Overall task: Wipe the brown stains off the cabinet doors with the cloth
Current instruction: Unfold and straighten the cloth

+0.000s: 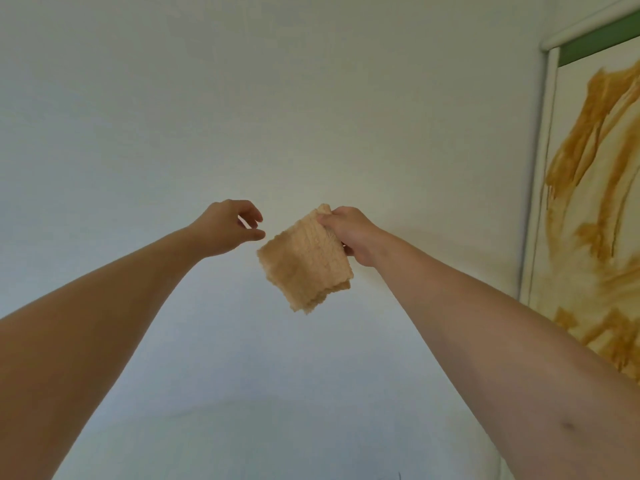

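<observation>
Your left hand [230, 227] is raised at centre-left, fingers loosely curled and parted, holding nothing; its fingertips sit just beside the near corner of the cloth [304, 259] without touching it

The cloth is a folded tan square, hanging in the air in front of the pale wall [242, 98]. It is pinched at its upper corner and hangs on the diagonal, free corner pointing down

Your right hand [349, 233] holds that upper corner, thumb and fingers closed on the fabric

Far right: the cabinet door [595, 202], white frame, green strip at the top. Brown stains [585, 133] run in broad smears down the panel, from near the top past the lower edge of view, where your right forearm covers part of them. Nothing looks wiped yet

Key relation: the door lies to the right of the cloth, well apart from it, and the right hand is the nearer one. Judgement: the cloth must travel right, flat face turned to the panel, before any stroke can start. The left hand probably only helps refold or spread the cloth
</observation>
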Tool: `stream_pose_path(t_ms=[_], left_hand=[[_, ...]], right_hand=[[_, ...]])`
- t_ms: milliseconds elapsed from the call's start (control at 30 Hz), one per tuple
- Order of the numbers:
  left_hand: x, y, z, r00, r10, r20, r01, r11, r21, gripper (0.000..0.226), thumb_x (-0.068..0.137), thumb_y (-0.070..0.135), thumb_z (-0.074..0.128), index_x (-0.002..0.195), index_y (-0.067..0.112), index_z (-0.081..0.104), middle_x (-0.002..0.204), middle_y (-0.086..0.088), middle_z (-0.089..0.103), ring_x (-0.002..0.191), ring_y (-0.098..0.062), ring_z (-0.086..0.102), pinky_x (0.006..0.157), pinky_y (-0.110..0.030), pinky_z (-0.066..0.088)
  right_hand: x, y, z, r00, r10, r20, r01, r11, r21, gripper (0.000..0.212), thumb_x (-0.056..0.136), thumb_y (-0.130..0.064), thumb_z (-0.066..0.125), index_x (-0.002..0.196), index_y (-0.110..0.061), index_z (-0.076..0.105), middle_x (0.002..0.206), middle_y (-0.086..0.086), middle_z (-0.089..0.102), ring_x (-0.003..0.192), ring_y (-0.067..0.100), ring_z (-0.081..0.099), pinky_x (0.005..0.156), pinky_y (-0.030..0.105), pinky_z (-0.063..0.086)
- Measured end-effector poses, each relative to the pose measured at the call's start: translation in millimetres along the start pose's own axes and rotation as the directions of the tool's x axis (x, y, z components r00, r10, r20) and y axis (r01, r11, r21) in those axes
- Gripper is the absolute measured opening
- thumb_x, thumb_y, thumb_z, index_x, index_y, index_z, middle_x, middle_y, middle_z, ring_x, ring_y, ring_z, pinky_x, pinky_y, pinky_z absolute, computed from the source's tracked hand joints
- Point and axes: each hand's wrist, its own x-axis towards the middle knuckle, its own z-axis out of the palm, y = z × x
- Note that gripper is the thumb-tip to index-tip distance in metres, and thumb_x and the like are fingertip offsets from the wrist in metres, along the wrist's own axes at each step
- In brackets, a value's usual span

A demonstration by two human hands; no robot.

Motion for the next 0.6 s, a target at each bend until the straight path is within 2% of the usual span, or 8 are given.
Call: stream_pose_path(t_ms=[67,133,233,333,433,533,600], left_hand=[[10,28,22,0.999,0.038,0.0,-0.038,0.998,-0.04,0.016,0.091,0.025,0.074,0.105,0.019,0.071,0.096,0.009,0.068,0.089,-0.012,0.066,0.059,-0.017,0.045],[25,65,50,0.995,0.092,0.05,-0.088,0.994,-0.063,0.012,0.093,0.024,0.071,0.104,0.02,0.071,0.09,0.01,0.07,0.082,-0.005,0.066,0.056,-0.012,0.044],[44,118,89,0.973,0.171,0.156,-0.153,0.981,-0.12,0.01,0.095,0.026,0.069,0.103,0.021,0.071,0.096,0.01,0.072,0.08,-0.002,0.07,0.07,-0.018,0.052],[64,170,134,0.956,0.224,0.191,-0.184,0.961,-0.205,0.013,0.093,0.027,0.071,0.102,0.019,0.071,0.101,0.006,0.073,0.082,-0.009,0.073,0.075,-0.026,0.058],[79,219,176,0.953,0.254,0.163,-0.197,0.933,-0.303,0.017,0.088,0.029,0.076,0.093,0.014,0.069,0.091,0.002,0.071,0.075,-0.013,0.072,0.076,-0.034,0.061],[92,265,215,0.93,0.288,0.229,-0.184,0.904,-0.387,0.028,0.087,0.036,0.076,0.091,0.009,0.067,0.086,-0.001,0.07,0.074,-0.015,0.069,0.075,-0.034,0.059],[99,293,242,0.905,0.319,0.281,-0.185,0.89,-0.416,0.029,0.087,0.036,0.075,0.091,0.009,0.068,0.086,-0.003,0.071,0.077,-0.016,0.069,0.073,-0.031,0.058]], right_hand=[[1,5,-24,0.999,0.016,-0.037,-0.017,0.999,-0.03,0.016,0.106,-0.029,0.053,0.107,-0.015,0.06,0.108,0.007,0.068,0.097,0.024,0.066,0.091,0.041,0.057],[1,15,-60,0.996,0.018,-0.088,-0.023,0.998,-0.056,0.015,0.105,-0.026,0.053,0.106,-0.013,0.059,0.104,0.006,0.067,0.092,0.022,0.067,0.078,0.036,0.058],[-1,27,-109,0.989,0.021,-0.147,-0.028,0.999,-0.046,0.014,0.104,-0.023,0.054,0.093,-0.015,0.056,0.097,0.003,0.064,0.083,0.017,0.064,0.067,0.03,0.054],[-3,42,-160,0.98,0.014,-0.197,-0.03,0.996,-0.082,0.014,0.104,-0.023,0.055,0.091,-0.017,0.054,0.098,0.003,0.064,0.09,0.021,0.066,0.072,0.033,0.055],[-6,56,-208,0.973,0.001,-0.231,-0.029,0.993,-0.118,0.013,0.101,-0.022,0.055,0.089,-0.018,0.053,0.1,0.007,0.067,0.101,0.028,0.071,0.08,0.038,0.059],[-16,71,-256,0.96,0.003,-0.28,-0.045,0.988,-0.144,0.014,0.101,-0.019,0.055,0.087,-0.017,0.053,0.095,0.005,0.067,0.089,0.025,0.071,0.075,0.036,0.06],[-25,83,-286,0.948,0.01,-0.317,-0.061,0.987,-0.149,0.016,0.101,-0.016,0.054,0.085,-0.016,0.053,0.092,0.006,0.066,0.085,0.024,0.069,0.078,0.04,0.061]])
